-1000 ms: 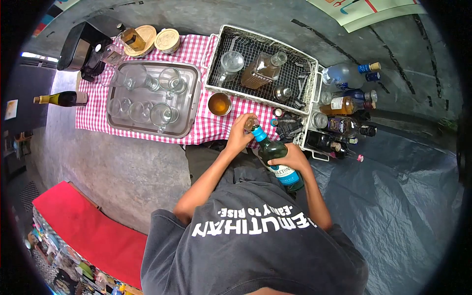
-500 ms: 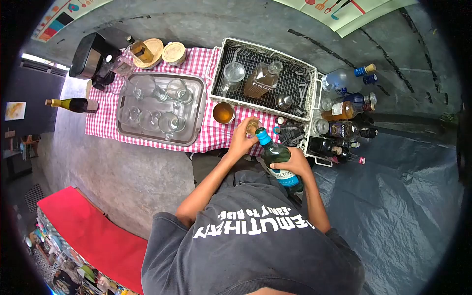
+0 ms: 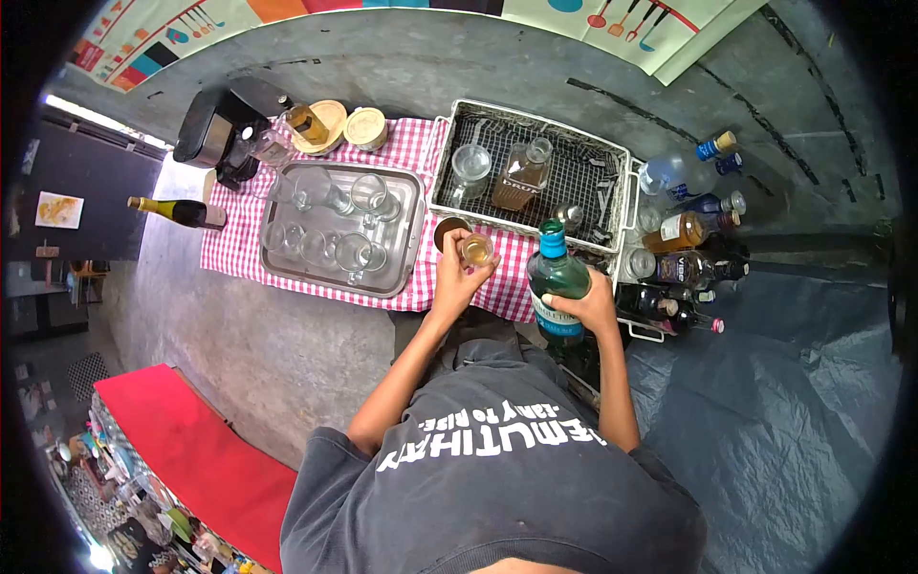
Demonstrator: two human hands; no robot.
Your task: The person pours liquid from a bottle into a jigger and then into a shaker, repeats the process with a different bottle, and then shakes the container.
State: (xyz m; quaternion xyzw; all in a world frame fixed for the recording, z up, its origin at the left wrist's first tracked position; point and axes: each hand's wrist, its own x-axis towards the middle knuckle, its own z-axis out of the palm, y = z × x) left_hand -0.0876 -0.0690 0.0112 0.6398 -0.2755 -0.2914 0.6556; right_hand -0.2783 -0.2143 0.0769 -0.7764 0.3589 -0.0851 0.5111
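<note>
My left hand [image 3: 460, 275] is closed round a small shot glass [image 3: 477, 252] with amber liquid in it. Just behind those fingers is a round cup [image 3: 447, 230], partly covered by the hand. My right hand [image 3: 586, 308] grips a green glass bottle [image 3: 558, 277] with a blue neck band and blue label. The bottle stands nearly upright, its mouth apart from the glass. Beyond the bottle is a white wire crate [image 3: 529, 218] holding a brown bottle [image 3: 522, 175] and a clear glass jar [image 3: 470, 170].
A metal tray [image 3: 409, 251] with several glass mugs lies on the checkered cloth [image 3: 229, 251]. Several liquor bottles [image 3: 681, 231] crowd the right. A coffee maker [image 3: 207, 129] and a wine bottle [image 3: 177, 211] are at left, a red-topped surface [image 3: 196, 454] at lower left.
The bottle has swung from tilted towards the glass to nearly upright, its mouth now away from it. The left hand has drawn the glass left, in front of the cup.
</note>
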